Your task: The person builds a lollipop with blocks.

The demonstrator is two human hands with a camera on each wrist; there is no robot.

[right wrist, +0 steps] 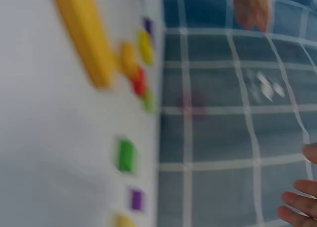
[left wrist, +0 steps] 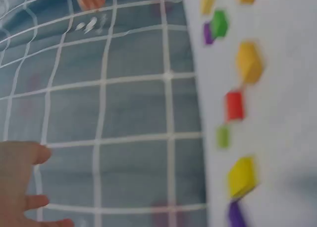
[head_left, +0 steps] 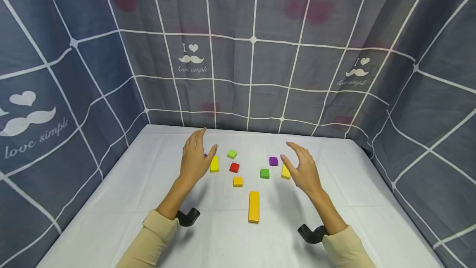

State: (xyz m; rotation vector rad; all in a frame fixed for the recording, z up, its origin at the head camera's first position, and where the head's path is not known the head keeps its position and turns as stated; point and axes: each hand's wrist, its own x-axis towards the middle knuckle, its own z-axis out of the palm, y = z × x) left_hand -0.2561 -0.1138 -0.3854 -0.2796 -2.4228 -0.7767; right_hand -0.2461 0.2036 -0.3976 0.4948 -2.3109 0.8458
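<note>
My left hand (head_left: 194, 158) hovers over the table's left side, fingers extended and holding nothing. Beside it lie a yellow block (head_left: 214, 164) and a purple block (left wrist: 237, 214), which it mostly hides in the head view. On the right, my right hand (head_left: 305, 171) is also raised with spread fingers, partly covering another yellow block (head_left: 285, 172). Small purple (head_left: 273, 161) and green (head_left: 265, 173) blocks sit to its left. Between the hands are lime green (head_left: 232, 154), red (head_left: 234, 167) and small orange (head_left: 237, 182) blocks. A long orange block (head_left: 253, 207) lies nearer me.
A white cloth (head_left: 223, 239) covers the table. Grey-blue curtains (head_left: 230, 61) with white grid lines rise at the back and both sides. Black curved pieces (head_left: 189, 217) stick out at both wrists. Both wrist views are blurred.
</note>
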